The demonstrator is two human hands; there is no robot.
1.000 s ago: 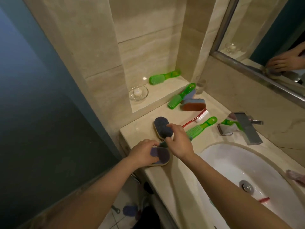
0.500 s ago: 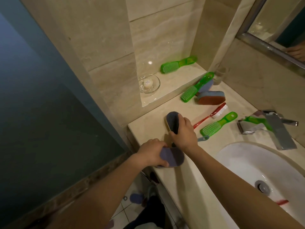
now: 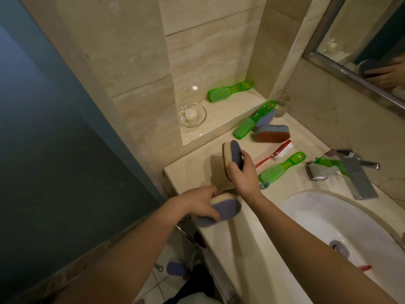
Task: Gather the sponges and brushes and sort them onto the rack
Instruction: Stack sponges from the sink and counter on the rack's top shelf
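My left hand (image 3: 198, 204) grips a blue-topped oval sponge (image 3: 221, 210) just off the counter's near left corner. A second blue and tan sponge (image 3: 232, 159) stands on edge above the counter (image 3: 258, 249), held by my right hand (image 3: 242, 174). Further back lie a blue and brown sponge (image 3: 272, 133) and another blue sponge (image 3: 266, 118) under a green brush (image 3: 252, 121). One green brush (image 3: 280, 168) and a red toothbrush (image 3: 276, 153) lie right of my right hand. Another green brush (image 3: 228, 91) rests on the niche shelf (image 3: 219, 119). No rack is in view.
A glass dish (image 3: 192, 115) sits on the niche shelf's left end. A metal tap (image 3: 350, 172) with a green brush handle (image 3: 328, 163) behind it stands right of the brushes. The white basin (image 3: 328, 227) holds a red item (image 3: 365, 268). A blue sponge (image 3: 175, 268) lies on the floor.
Both hands have lifted their sponges off the counter. The right one is tipped up on edge, and the left one has moved out past the counter's corner. The view has swung left.
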